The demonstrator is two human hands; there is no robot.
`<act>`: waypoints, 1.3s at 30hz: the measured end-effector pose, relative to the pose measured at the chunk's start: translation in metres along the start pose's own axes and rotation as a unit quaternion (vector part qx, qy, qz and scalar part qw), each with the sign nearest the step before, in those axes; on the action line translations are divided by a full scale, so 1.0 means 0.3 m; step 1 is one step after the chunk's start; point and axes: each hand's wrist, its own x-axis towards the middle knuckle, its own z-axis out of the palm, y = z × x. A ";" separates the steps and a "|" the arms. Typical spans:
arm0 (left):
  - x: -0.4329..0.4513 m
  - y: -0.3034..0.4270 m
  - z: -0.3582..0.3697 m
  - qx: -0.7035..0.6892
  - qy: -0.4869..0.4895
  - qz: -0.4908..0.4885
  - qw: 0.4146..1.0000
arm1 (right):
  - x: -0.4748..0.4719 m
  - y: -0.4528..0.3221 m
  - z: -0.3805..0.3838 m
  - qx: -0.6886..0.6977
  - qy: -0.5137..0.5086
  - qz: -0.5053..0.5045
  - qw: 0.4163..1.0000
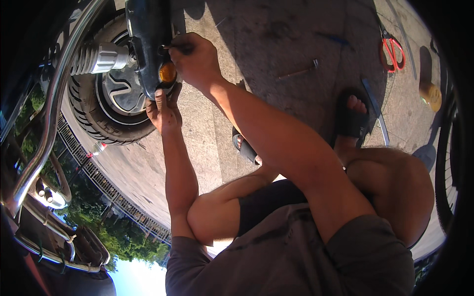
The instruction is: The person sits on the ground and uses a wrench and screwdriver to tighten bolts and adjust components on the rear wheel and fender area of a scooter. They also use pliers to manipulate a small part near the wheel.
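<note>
My left hand (165, 111) grips the lower end of a black plastic rear fender (148, 48), thumb on its face below a round amber reflector (167, 72). Just above the reflector, my right hand (194, 61) pinches a small, thin, dark tool or rod, its tip against the fender; the fingers hide most of it. Behind the fender are a scooter's rubber tyre (89, 118) with its hub and a silver shock absorber (105, 58).
Red-handled scissors (392, 55), a socket wrench (298, 71), a blue-handled tool (335, 38), a flat metal strip (377, 111) and a yellowish container (430, 97) lie on the pavement. A chrome rail (52, 111) curves along the left; a bicycle wheel (446, 162) stands far right.
</note>
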 end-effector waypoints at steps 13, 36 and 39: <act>0.007 0.000 -0.022 0.005 -0.022 -0.003 1.000 | 0.008 0.005 0.004 -0.006 0.008 0.004 1.000; -0.002 -0.007 -0.035 0.002 -0.008 -0.002 1.000 | 0.013 -0.009 0.017 -0.069 -0.027 0.011 0.997; -0.003 -0.005 -0.027 -0.003 -0.015 0.000 1.000 | 0.015 -0.001 0.025 -0.063 -0.030 0.004 0.998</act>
